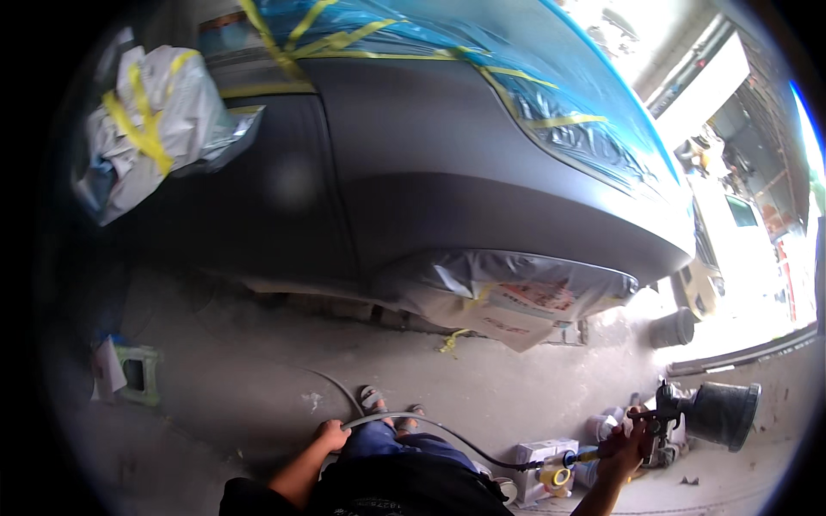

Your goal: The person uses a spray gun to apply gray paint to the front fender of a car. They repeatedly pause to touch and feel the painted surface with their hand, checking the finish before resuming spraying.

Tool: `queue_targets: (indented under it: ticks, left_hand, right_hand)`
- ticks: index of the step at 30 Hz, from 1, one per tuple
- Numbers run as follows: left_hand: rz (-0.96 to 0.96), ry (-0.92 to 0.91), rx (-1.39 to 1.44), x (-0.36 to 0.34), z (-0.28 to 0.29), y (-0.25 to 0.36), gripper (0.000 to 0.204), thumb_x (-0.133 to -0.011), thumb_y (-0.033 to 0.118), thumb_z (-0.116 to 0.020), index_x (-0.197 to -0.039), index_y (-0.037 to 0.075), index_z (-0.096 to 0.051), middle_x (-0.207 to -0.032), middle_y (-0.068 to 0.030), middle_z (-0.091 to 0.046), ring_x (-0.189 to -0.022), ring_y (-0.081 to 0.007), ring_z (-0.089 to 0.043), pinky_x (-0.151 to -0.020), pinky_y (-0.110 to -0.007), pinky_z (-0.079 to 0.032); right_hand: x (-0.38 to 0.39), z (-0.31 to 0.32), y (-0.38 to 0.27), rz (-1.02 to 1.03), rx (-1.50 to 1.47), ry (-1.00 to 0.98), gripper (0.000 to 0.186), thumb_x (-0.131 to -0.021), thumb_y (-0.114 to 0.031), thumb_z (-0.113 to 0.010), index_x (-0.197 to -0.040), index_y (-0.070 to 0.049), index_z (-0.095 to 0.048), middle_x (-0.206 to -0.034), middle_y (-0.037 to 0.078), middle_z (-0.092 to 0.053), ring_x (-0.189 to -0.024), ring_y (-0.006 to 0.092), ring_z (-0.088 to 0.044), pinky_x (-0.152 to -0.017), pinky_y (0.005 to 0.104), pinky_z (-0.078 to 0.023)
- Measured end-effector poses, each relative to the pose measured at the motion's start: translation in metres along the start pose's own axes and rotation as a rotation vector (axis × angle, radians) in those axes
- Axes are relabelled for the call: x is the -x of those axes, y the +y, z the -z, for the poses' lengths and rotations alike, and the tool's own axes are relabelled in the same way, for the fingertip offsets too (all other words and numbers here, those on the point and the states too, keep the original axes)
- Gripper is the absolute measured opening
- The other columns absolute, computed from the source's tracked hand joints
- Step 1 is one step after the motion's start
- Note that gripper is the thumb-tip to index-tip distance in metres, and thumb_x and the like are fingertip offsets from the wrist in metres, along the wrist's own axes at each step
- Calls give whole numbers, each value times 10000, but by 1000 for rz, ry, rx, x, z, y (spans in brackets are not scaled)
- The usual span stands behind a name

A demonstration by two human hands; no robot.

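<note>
My right hand (pixel 626 449) is wrapped round the handle of a spray gun (pixel 662 414), out at the lower right. A dark cup (pixel 727 416) on the gun points to the right. From the gun's handle a grey air hose (pixel 439 425) arcs across in front of my body. My left hand (pixel 332 434) grips that hose near my legs, and the rest of it trails to the floor. Beyond both hands stands a car with a matte dark grey side panel (pixel 413 138), apart from the gun. Blue film (pixel 551 52) and yellow tape cover its windows.
Wrinkled sheeting with yellow tape covers the mirror (pixel 155 129) at left. Plastic and paper mask the wheel (pixel 516 301). A greenish stool (pixel 142 376) stands left on the concrete floor. Boxes (pixel 546 456) and containers sit lower right; a dark bucket (pixel 673 328) is near the car's end.
</note>
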State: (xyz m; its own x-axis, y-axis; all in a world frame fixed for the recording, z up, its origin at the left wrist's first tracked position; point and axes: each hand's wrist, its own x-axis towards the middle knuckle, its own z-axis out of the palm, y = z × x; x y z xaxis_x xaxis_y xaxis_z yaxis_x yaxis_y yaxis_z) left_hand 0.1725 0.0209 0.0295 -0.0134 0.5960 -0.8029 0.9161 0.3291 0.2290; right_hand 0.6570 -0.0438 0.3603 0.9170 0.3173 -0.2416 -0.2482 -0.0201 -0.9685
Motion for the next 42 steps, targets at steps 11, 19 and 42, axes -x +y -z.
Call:
queue_targets:
  ticks: [11, 19, 42]
  left_hand:
    - [-6, 136, -14, 18, 8, -139, 432, -725, 336, -691, -1000, 5, -660, -1054, -220, -636, -1007, -352, -607, -877, -419, -486]
    - [-16, -22, -26, -23, 80, -196, 547, -745, 396, -669, -1134, 14, -623, -1141, -211, -616, -1077, -335, -591, -932, -396, -464]
    - [-7, -118, -172, -43, 196, -334, 590, -768, 425, -644, -1180, 5, -598, -1198, -218, -586, -1132, -340, -555, -976, -393, -433]
  right_hand:
    - [125, -108, 120, 241, 373, -1062, 297, -928, -303, -574, -1144, -100, -557, -751, 4, -575, -569, 59, -492, -478, 196, -371]
    - [193, -140, 98, 210, 362, -652, 336, -928, -240, -574, -1218, -80, -522, -814, 19, -601, -609, 50, -498, -505, 195, -379]
    - [307, -163, 186, 11, 183, -266, 236, -915, -336, -593, -917, -100, -587, -734, 3, -574, -585, 53, -506, -487, 202, -377]
